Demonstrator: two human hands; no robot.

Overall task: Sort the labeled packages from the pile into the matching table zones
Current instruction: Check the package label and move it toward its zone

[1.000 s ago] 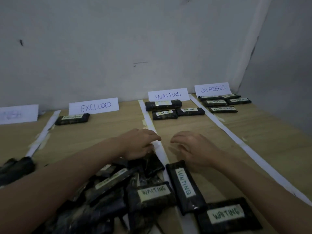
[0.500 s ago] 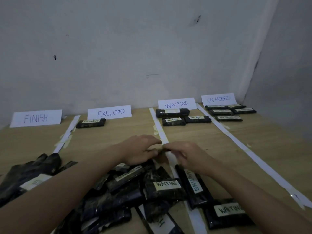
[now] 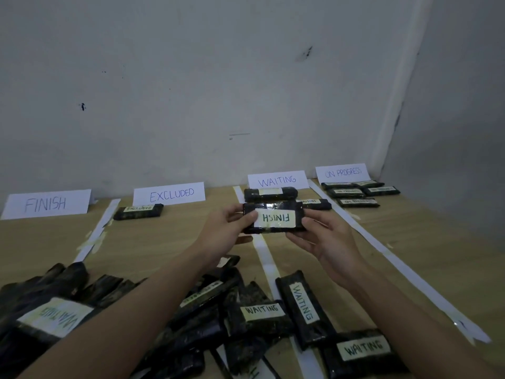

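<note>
Held level between left hand (image 3: 228, 228) and right hand (image 3: 322, 236), fingers curled on each end: package (image 3: 273, 218) marked FINISH, long axis crosswise. FINISH sign (image 3: 46, 204) far left, well apart; nearer the left hand.

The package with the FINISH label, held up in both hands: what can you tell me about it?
The FINISH package is a dark, flat, oblong bundle in glossy wrap, with a pale tape label whose handwriting reads upside down to the camera. It is held level above the table, the left hand gripping one end and the right hand the other.
</note>
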